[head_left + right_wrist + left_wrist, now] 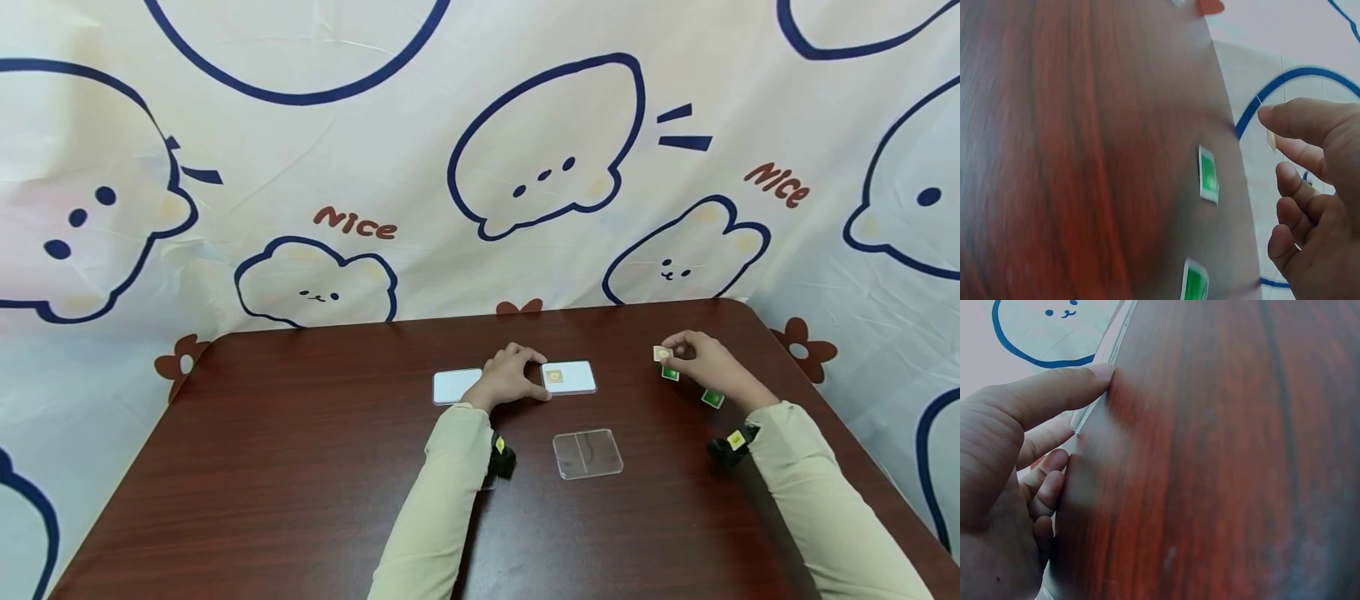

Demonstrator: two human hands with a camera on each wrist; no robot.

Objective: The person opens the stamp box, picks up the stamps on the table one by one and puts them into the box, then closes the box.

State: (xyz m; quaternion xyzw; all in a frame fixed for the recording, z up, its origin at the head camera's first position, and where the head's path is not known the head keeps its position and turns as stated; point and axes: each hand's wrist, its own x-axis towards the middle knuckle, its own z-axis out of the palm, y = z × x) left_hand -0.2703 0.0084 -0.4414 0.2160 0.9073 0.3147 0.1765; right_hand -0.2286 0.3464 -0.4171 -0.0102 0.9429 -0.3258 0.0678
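Note:
My left hand (508, 377) spans the left end of a flat white case (573, 377), thumb at its near edge and index finger at its far edge. In the left wrist view the thumb (1079, 384) presses the case's clear rim. A small cream square (555, 377) lies on the case. At the right, my right hand (701, 362) pinches another small cream square packet (662, 353) between thumb and index finger, above the table. Below that hand lie two small green packets with white edges, one nearer the back (671, 373) and one nearer the wrist (712, 398).
A second flat white case (456, 386) lies left of my left hand, partly covered by it. A transparent, thin rectangular case (600, 454) rests on the dark wooden table (300, 467). A patterned cloth (420, 167) hangs behind the table's back edge.

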